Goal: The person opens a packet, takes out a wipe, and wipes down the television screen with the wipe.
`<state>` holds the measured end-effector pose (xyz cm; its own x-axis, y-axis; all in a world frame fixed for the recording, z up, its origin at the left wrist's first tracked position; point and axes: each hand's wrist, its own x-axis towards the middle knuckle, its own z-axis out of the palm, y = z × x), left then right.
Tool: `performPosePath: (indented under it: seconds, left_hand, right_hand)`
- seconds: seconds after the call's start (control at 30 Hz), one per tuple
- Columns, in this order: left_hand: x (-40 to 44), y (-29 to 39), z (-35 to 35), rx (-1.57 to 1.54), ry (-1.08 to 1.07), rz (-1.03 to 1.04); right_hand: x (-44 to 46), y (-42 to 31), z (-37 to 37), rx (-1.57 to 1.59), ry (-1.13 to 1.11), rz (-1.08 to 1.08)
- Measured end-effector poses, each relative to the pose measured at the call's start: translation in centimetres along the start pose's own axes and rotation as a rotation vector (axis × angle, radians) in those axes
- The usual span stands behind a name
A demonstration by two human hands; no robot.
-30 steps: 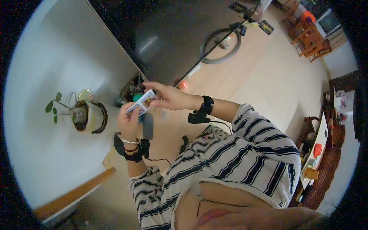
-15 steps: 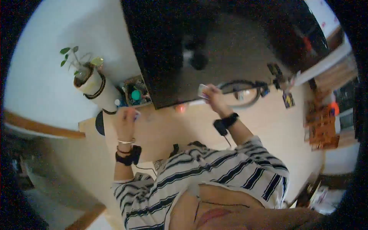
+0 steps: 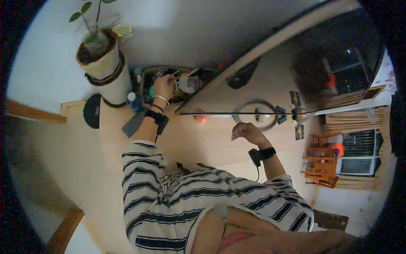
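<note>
My left hand (image 3: 164, 86) reaches over a dark-rimmed basket (image 3: 146, 84) of small odds and ends behind the screen's lower edge. Its fingers are curled together, and what they hold, if anything, is hidden. A green round lid (image 3: 151, 91) shows beside that hand, and a clear container (image 3: 189, 84) lies to its right. My right hand (image 3: 250, 132) is raised over the table in front of the screen. Between its thumb and fingers it pinches a small pale flat thing (image 3: 234, 135), too blurred to name. Both wrists wear black straps with boxes.
A large dark screen (image 3: 292, 67) stands tilted across the back. To the left are a tall white plant pot (image 3: 114, 80), a small bottle (image 3: 132, 98) and a dark grey flat piece (image 3: 134, 123). A red-orange round thing (image 3: 201, 116) sits by the screen on the wooden table (image 3: 194, 144).
My left hand has moved up and right from over the table to the basket. My right hand has come down and slightly right, keeping the small pale thing. The camera view has turned.
</note>
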<state>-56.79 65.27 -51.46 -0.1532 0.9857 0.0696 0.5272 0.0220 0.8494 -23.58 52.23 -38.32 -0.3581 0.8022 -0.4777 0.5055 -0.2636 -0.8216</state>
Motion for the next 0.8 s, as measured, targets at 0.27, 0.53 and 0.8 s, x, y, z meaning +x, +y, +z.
performPosePath:
  seconds: [0.27,0.53,0.8]
  left_hand:
    - [0.5,4.4,7.7,-0.353,0.011,0.200]
    - [4.6,1.0,14.5,0.250,-0.387,0.694]
    - [-1.4,10.1,1.1,-0.236,0.023,0.310]
  right_hand:
    - [-2.2,-3.1,-2.4,-0.036,-0.032,0.084]
    - [-1.9,-6.6,-1.5,-0.349,-0.044,-0.105]
    - [-4.4,-8.6,-1.0,-0.192,0.285,-0.233]
